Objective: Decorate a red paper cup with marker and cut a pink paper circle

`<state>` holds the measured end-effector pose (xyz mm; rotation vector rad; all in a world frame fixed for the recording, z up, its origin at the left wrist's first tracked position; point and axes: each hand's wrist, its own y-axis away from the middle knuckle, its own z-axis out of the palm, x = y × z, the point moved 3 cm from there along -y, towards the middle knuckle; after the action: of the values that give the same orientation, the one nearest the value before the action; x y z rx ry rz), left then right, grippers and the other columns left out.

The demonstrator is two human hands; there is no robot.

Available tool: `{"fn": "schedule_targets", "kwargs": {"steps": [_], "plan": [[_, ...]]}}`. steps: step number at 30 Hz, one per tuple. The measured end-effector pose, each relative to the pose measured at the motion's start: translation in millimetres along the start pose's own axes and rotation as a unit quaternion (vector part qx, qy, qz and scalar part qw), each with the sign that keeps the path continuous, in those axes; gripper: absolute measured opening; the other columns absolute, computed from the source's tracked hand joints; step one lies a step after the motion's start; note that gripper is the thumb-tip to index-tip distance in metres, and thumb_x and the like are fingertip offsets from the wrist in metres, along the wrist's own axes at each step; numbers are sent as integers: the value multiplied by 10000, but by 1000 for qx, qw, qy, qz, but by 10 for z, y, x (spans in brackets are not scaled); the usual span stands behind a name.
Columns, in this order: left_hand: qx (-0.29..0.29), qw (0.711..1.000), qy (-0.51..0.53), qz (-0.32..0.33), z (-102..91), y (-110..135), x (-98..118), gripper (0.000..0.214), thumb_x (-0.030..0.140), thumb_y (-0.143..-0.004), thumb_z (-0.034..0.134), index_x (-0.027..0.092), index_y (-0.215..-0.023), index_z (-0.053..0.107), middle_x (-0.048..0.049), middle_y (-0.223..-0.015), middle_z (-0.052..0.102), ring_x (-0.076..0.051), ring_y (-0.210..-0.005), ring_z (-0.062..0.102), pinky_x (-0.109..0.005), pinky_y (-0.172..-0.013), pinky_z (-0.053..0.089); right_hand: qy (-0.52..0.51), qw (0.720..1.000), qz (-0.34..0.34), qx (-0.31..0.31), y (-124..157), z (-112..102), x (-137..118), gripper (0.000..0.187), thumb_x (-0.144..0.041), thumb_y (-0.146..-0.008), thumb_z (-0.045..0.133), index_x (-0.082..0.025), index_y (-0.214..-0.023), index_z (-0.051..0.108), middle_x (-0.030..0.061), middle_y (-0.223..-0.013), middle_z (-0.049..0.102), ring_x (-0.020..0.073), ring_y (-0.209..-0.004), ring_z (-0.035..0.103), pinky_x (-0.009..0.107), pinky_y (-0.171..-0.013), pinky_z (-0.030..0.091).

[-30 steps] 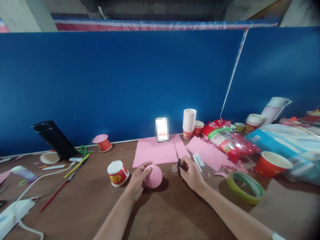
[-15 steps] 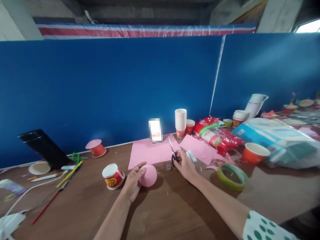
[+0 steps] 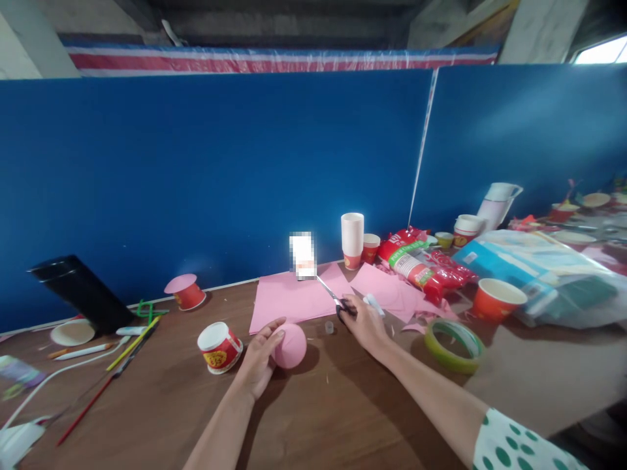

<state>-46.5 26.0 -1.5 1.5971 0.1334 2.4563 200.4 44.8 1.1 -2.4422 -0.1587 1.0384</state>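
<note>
My left hand [image 3: 259, 359] is curled round a pink paper-covered cup [image 3: 290, 345] that lies on the brown table [image 3: 323, 411]. My right hand [image 3: 365, 323] grips the black handles of a pair of scissors [image 3: 332, 297]; the blades point up and to the left over the pink paper sheets [image 3: 289, 297]. A small clear cap [image 3: 329, 327] lies between the two hands. A red paper cup [image 3: 219, 346] lies on its side just left of my left hand.
A green tape roll [image 3: 454, 345] and an upright red cup [image 3: 494, 299] sit to the right. Stacked white cups [image 3: 353, 240], a red packet [image 3: 421, 261] and a plastic bag [image 3: 543, 274] line the blue partition. Pencils [image 3: 132, 343], a black flask [image 3: 78, 290] and a pink-topped cup [image 3: 185, 291] lie at left.
My right hand has lifted the scissors off the table and swung the blades from upright toward the left. My left hand stays on the pink cup. The view has shifted slightly.
</note>
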Motion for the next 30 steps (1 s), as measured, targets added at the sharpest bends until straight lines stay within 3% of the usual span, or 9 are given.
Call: {"fn": "schedule_targets", "kwargs": {"steps": [9,15,21,30], "plan": [[-2,1000,-3,3,2,19,9,585,298,-619,789,156,-1141,566,-64,-901,695,-137,-706,630,-242,-647,487,-19,1000,9,-14,10,32,25,312,-190,-779,576,-181,-1089,542,67,-906,712,209,-835,685,332,-749,517],[3,1000,0,1,4,21,7,570,299,-619,791,159,-1125,569,-58,-904,692,-133,-722,627,-238,-654,487,7,999,38,-17,7,-16,-17,269,-214,-774,599,-210,-1043,578,54,-911,728,223,-875,686,353,-753,512],[5,1000,-2,1,0,16,4,578,296,-608,798,155,-1120,569,-56,-900,691,-127,-710,624,-229,-645,481,-41,996,72,-19,-11,13,75,203,-234,-772,611,-224,-975,616,29,-934,725,197,-892,686,330,-760,514],[2,1000,-3,2,7,19,5,594,302,-602,800,156,-1128,563,-58,-878,693,-135,-712,627,-232,-648,481,21,999,35,-1,-21,-54,13,238,-217,-785,603,-243,-1016,655,30,-966,729,216,-938,659,353,-822,473]]}}
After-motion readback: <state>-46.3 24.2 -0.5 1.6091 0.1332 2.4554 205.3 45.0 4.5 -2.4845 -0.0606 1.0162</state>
